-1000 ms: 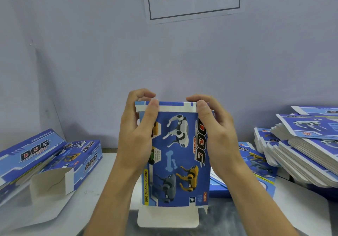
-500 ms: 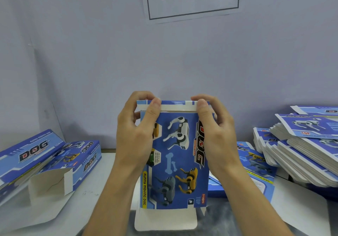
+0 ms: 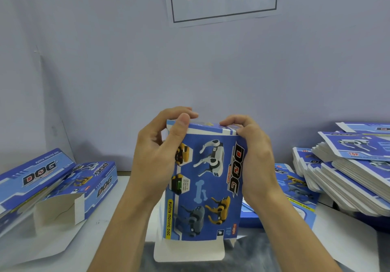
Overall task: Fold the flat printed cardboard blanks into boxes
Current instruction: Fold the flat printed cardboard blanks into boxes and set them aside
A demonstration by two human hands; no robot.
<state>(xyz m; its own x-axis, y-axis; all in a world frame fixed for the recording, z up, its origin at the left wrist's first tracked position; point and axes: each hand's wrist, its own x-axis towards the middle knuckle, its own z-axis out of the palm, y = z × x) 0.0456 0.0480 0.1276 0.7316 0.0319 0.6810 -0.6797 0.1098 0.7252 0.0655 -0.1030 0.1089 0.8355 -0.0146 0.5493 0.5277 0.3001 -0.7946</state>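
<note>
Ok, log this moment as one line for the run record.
step: closing top flap | box: upright, bottom flap open | left hand: grips top-left corner | right hand: grips top-right corner | flat blanks: stacked right

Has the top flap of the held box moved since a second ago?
Yes. The top flap has folded down and away toward the wall, closing the held box under both hands' fingers.

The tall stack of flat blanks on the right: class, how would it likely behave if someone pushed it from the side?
The stack of flat blanks already fans out unevenly, so a sideways push would probably make the glossy-looking sheets slide apart rather than move together. Each thin blank likely bends easily, while the whole pile is probably fairly heavy.
</note>
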